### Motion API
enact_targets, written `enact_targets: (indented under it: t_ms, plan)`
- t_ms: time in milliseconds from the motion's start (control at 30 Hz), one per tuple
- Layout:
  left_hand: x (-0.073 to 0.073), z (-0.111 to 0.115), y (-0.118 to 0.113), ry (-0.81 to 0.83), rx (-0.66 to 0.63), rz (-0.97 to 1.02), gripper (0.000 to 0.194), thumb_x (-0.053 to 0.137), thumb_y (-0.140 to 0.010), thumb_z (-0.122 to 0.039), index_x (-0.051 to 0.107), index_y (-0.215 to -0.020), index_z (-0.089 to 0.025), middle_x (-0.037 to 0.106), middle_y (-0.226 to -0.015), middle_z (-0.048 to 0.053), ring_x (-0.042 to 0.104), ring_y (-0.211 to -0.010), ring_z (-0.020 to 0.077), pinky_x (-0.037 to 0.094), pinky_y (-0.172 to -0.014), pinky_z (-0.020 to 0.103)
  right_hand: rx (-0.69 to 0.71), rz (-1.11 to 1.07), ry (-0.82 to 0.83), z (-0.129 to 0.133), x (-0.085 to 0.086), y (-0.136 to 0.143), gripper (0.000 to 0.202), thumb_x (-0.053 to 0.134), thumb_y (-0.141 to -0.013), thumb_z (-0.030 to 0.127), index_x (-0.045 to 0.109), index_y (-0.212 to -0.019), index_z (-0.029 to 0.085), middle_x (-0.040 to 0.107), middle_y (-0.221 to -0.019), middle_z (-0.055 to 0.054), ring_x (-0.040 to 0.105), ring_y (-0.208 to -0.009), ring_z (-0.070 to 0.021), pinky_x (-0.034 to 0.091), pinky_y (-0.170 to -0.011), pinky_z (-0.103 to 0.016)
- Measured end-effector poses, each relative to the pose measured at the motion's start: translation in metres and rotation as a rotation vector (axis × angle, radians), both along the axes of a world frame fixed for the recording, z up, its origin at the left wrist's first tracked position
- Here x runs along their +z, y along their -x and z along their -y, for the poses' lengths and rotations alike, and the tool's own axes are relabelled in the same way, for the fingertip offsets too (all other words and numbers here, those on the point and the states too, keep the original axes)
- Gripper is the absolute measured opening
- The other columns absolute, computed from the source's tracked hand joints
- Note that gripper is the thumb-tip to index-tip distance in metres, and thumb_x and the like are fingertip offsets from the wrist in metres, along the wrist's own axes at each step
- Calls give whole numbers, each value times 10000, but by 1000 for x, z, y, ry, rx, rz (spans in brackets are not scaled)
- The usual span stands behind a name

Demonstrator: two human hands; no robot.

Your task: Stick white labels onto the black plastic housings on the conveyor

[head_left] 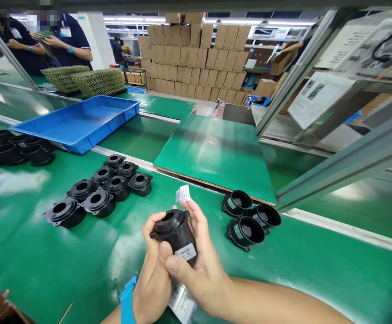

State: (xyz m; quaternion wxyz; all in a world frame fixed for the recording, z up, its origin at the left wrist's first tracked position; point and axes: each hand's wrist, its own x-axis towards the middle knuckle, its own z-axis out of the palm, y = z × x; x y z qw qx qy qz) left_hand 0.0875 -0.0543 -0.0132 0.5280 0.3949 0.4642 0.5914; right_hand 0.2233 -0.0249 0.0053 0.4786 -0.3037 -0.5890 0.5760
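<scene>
Both left fingers [149, 230] and right fingers [200, 221] hold a labelled black housing [178, 234]; a blue tray [81, 119] sits beyond.

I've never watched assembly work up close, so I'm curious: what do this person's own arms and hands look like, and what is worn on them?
Both hands are gloveless. A bright blue, flat wrist strap circles the left hand's wrist. The right hand has no band, and its forearm shows no sleeve. No cable or marking is visible on either arm.
</scene>
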Motion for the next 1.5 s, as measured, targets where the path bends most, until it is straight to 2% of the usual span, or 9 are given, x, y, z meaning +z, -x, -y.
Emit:
enact_targets:
  t_ms: [100,200,467,600,800,1000,1100,1233,1500]
  plan:
    - [-5,1,-2,-11,-4,52,576,506,-1053,-650,350,-1506,-331,530,-1563,124,604,-1370,310,441,-1208,509,-46,-31,7,0,-2,4,623,535,-1129,515,248,-1671,411,254,-1787,-22,154,-1675,-301,308,-1335,-555]
    - [-7,1,-4,0,23,101,566,535,-1037,-659,385,-1482,-343,552,-1563,122,637,-1343,315,456,-1202,512,-125,-111,111,-5,0,5,494,437,-1156,514,317,-1619,391,324,-1752,-59,342,-1613,-310,306,-1333,-574]
    - [-4,-6,-2,-120,4,-141,524,384,-1118,-566,341,-1576,-315,524,-1604,140,540,-1458,301,459,-1189,480,-80,-166,55,-16,5,-1,815,840,-959,462,297,-1567,457,292,-1721,-102,607,-1398,-319,539,-1165,-531]
    - [3,-27,24,-265,28,-670,645,578,-1059,-516,390,-1620,-260,492,-1600,186,578,-1371,333,501,-1108,493,-139,210,-188,-38,12,-28,842,745,-1022,426,179,-1644,478,313,-1697,-127,682,-1261,-320,582,-1087,-582]
    - [11,-84,75,-227,467,-1335,598,734,-955,-528,667,-1440,-184,506,-1534,272,494,-1362,486,374,-1114,692,-212,1045,-742,-68,23,-61,764,559,-1080,338,124,-1707,299,413,-1665,-237,688,-1212,-447,621,-940,-642]
    - [9,-111,90,-227,464,-1395,257,762,-945,-455,827,-1087,-252,506,-1597,198,377,-1439,500,284,-1161,712,-238,1500,-882,-80,24,-71,760,652,-978,205,318,-1660,169,510,-1598,-303,768,-971,-424,622,-826,-592]
    - [13,-103,85,-249,483,-1318,315,654,-1004,-497,817,-1056,-233,512,-1519,196,390,-1414,462,301,-1170,682,-275,1372,-886,-79,31,-72,801,722,-982,288,309,-1664,212,508,-1611,-277,700,-1206,-478,584,-951,-638]
    - [21,-86,69,-296,436,-1207,456,461,-1077,-525,795,-1092,-215,514,-1378,173,499,-1288,376,365,-1168,621,-184,971,-763,-70,42,-70,822,701,-1029,309,211,-1688,332,457,-1683,-165,475,-1524,-399,478,-1168,-644]
    - [39,-55,34,-194,147,-574,643,395,-1052,-708,808,-1052,-215,570,-1269,154,456,-1399,351,441,-1160,498,150,361,-229,-61,49,-66,945,886,-933,338,289,-1655,456,345,-1745,-87,477,-1536,-348,471,-1208,-591]
